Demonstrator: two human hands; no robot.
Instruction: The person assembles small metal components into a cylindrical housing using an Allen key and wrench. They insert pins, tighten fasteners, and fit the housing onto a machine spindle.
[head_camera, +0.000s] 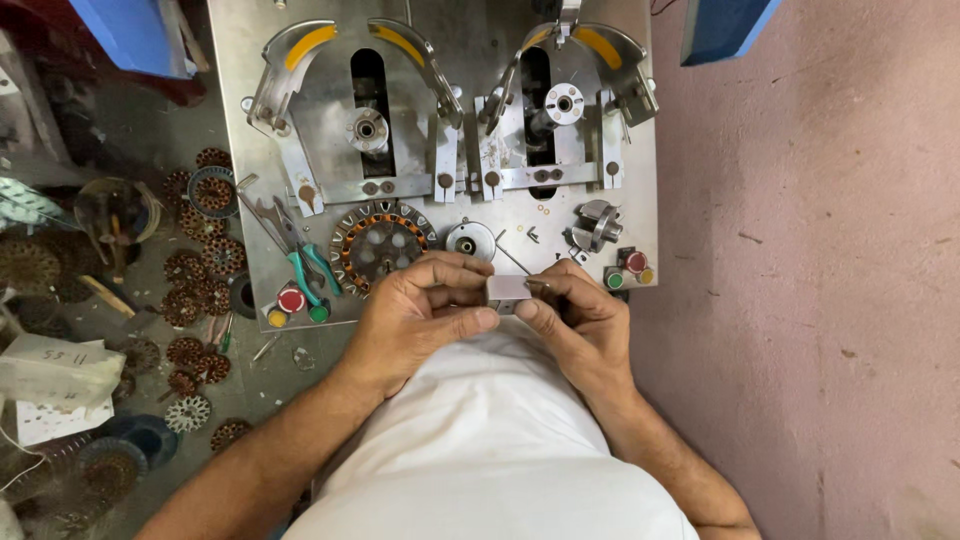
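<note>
A white, handwritten-on paper package (55, 368) is seen at the left edge, with a white punched card (60, 420) lying just below it.

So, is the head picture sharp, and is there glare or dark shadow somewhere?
Head view: the left hand, right hand and the small pale strip between them are fairly sharp; the metal plate shows soft glare near its top; the left side with the rusty discs is dim; straight plate edges bow slightly, a wide-lens effect.
</note>
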